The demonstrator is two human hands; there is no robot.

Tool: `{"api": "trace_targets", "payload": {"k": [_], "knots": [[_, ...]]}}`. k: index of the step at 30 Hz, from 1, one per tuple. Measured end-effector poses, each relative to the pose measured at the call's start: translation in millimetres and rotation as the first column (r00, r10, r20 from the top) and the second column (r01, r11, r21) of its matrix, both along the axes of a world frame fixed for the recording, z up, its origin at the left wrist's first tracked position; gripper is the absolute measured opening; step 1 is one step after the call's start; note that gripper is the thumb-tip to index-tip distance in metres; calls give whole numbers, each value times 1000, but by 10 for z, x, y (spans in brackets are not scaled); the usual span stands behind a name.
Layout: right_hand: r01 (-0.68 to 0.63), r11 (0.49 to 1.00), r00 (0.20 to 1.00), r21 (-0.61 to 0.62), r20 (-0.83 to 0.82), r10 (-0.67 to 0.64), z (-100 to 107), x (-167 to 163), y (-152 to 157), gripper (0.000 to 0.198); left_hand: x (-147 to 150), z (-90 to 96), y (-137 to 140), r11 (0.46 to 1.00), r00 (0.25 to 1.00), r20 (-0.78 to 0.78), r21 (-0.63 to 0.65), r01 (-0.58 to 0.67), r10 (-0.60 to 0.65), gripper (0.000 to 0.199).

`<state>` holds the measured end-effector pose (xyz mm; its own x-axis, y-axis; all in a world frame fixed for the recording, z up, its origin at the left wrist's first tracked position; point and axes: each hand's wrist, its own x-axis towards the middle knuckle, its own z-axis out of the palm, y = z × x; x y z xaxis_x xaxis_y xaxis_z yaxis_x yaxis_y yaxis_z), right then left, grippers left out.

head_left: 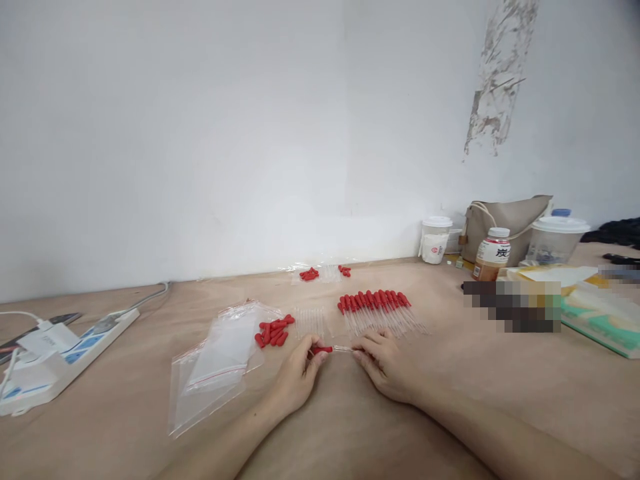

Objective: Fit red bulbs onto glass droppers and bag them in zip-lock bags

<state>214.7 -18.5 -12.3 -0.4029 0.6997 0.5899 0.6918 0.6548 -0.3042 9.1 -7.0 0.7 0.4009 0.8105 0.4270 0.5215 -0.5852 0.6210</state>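
Note:
Between finger and thumb, my left hand (pixel 301 373) pinches a red rubber bulb (pixel 323 349). My right hand (pixel 384 363) is closed on a thin glass dropper tube (pixel 343 349), whose end meets the bulb or sits just inside it; I cannot tell which. Behind my right hand lies a row of droppers with red bulbs fitted (pixel 375 301), their glass ends toward me. Several bare glass tubes (pixel 310 320) lie side by side behind my left hand. A pile of loose red bulbs (pixel 273 331) rests to their left.
Clear zip bags (pixel 220 353) lie left of the bulbs. A bag with more bulbs and tubes (pixel 327 273) is by the wall. At left sits a power strip (pixel 95 343); at right stand a cup (pixel 435 241), a bottle (pixel 493 255), a handbag (pixel 510 223) and a lidded tub (pixel 556 243).

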Motion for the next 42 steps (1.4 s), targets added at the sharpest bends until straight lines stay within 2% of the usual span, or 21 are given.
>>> {"api": "trace_targets", "payload": {"k": [5,9,13,16,19,22,25,29,36,42], "knots": [[-15,1000,1000,3,-19,16,12,-13,-19,22,23,19,-18,999,999,46,-29,18,-17,10],[-47,998,998,-29,-29,46,17,-19,-33,21,36,30,-41,993,993,103,-100,63,-53,14],[-106,989,994,-99,-40,102,51,4,-35,24,31,26,-69,988,993,59,-112,108,-102,19],[-119,984,992,-131,25,123,96,38,-32,25,16,-2,-76,989,992,29,-85,124,-122,21],[-94,991,987,-99,124,106,121,56,-41,23,6,-37,-78,990,991,-3,-58,131,-132,19],[-34,999,981,-8,191,35,99,38,-60,22,7,-48,-86,992,992,-23,-37,122,-123,18],[12,997,980,72,200,-26,48,3,-72,21,14,-36,-101,996,994,-61,-14,93,-94,18],[1,992,983,125,183,-24,-4,-31,-66,19,13,-30,-120,997,988,-134,21,77,-73,17],[-23,994,990,109,138,8,-43,-101,-52,19,8,-41,-125,994,980,-179,52,93,-83,16],[-12,998,977,60,215,-1,26,-113,-25,19,-1,-33,-66,996,985,-156,11,83,-80,15]]}}
